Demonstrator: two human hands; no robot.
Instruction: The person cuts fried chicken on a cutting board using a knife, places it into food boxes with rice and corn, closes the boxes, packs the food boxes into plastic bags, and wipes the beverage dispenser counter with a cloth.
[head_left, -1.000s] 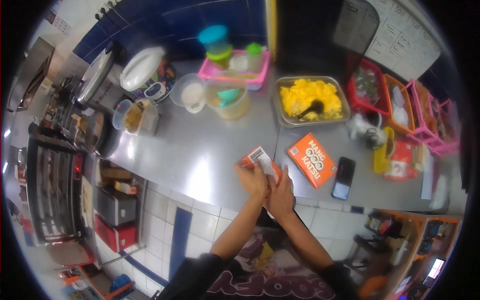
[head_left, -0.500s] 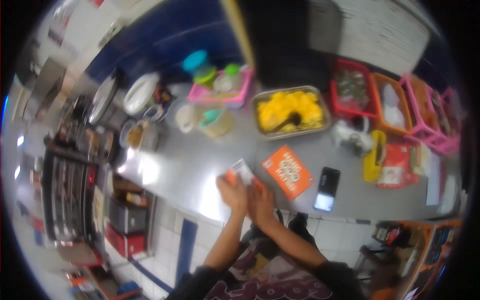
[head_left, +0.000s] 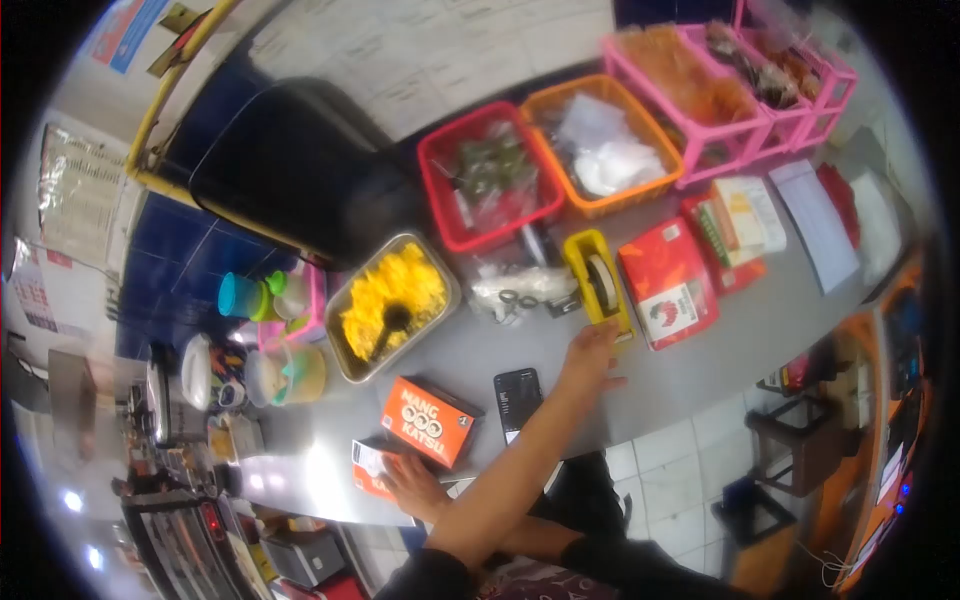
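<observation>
My forearms cross, the left one over the right. My left hand [head_left: 592, 352] is at the near end of a yellow tape dispenser [head_left: 584, 262], its thumb apart from the other fingers; whether it grips the dispenser is unclear. My right hand [head_left: 416, 487] holds an orange and white box [head_left: 368, 462] against the metal table, fingers over its top. Touching or close beside that box lies a larger orange box [head_left: 428, 420] marked "MANG KATSU". A black phone [head_left: 518, 400] lies between the larger box and my left forearm.
Behind are a metal tray of yellow food [head_left: 447, 300], a red basket [head_left: 433, 185], an orange basket [head_left: 672, 150] and pink baskets [head_left: 740, 140]. Scissors [head_left: 515, 300] lie by a plastic bag. A red package [head_left: 668, 285] sits right of the dispenser. Stools [head_left: 800, 440] stand below.
The view has turned to the right. My left hand has let go of the small box and crossed over my right arm to the dispenser. My right hand has stayed at the small box.
</observation>
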